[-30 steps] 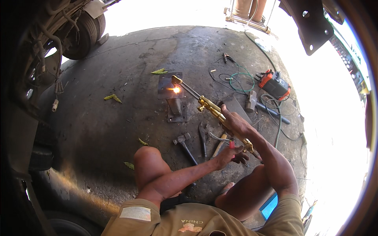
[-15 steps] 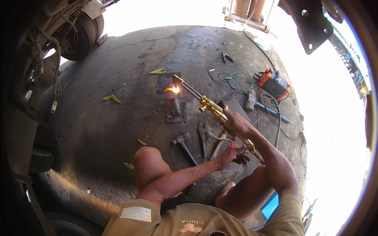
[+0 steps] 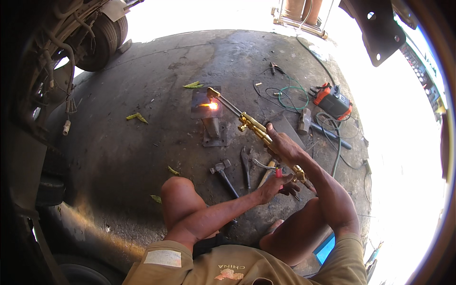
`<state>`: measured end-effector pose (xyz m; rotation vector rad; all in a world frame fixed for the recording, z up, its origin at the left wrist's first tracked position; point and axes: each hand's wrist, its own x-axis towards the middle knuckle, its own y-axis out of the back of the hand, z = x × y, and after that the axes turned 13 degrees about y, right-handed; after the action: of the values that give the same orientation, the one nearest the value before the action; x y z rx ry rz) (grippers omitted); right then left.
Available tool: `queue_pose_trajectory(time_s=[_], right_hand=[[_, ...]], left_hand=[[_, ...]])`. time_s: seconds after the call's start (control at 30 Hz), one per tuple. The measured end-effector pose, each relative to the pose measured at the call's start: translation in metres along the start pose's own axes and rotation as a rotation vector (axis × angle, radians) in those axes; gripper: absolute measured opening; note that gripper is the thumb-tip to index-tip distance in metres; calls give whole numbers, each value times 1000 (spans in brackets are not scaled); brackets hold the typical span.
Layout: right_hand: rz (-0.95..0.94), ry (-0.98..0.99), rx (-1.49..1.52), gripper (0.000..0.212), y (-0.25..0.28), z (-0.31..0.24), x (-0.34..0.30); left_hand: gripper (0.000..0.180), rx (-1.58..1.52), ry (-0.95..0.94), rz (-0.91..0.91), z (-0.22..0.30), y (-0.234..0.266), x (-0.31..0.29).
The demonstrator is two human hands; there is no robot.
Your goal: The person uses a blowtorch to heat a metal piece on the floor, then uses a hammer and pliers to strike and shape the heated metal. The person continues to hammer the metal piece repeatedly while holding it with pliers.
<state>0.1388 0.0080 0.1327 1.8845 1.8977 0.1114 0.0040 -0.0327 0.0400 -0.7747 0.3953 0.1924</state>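
My right hand [image 3: 286,148] is wrapped round the brass body of a cutting torch [image 3: 254,127], which slants up and left. Its angled head hangs over a dark steel plate [image 3: 199,110] of a bracket, where a bright orange-yellow flame [image 3: 212,106] glows on the metal. The bracket's post [image 3: 212,127] and drilled foot plate lie on the nearer side. Below the torch's rear valves, my left hand [image 3: 274,186] is closed on a small red object [image 3: 279,174], perhaps a lighter; the fingers partly hide it.
Near my knees lie a hammer [image 3: 221,167], locking pliers [image 3: 245,164] and a wooden handle [image 3: 267,175]. To the right are a sledgehammer [image 3: 305,121], an orange-and-black machine [image 3: 333,101] and cables [image 3: 289,95]. A truck wheel [image 3: 99,42] stands far left; gas cylinders [image 3: 304,10] stand at the back.
The whole view has shifted slightly. My left hand has moved a little up and left with the red object. My right hand keeps its hold, and the flame still plays on the plate.
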Motion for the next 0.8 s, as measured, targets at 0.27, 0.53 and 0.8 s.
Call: queue_pose_trajectory(time_s=[0.27,0.53,0.8], right_hand=[[32,38,57,92,-2,-3,3],[56,16,60,91,-3,0,11],[87,33,63,90,-3,12,26]], left_hand=[[52,-1,-28,-11,-2,7,1],[49,-14,-49,8,-4,12,6],[45,-20,-61,49,-3,19,6]])
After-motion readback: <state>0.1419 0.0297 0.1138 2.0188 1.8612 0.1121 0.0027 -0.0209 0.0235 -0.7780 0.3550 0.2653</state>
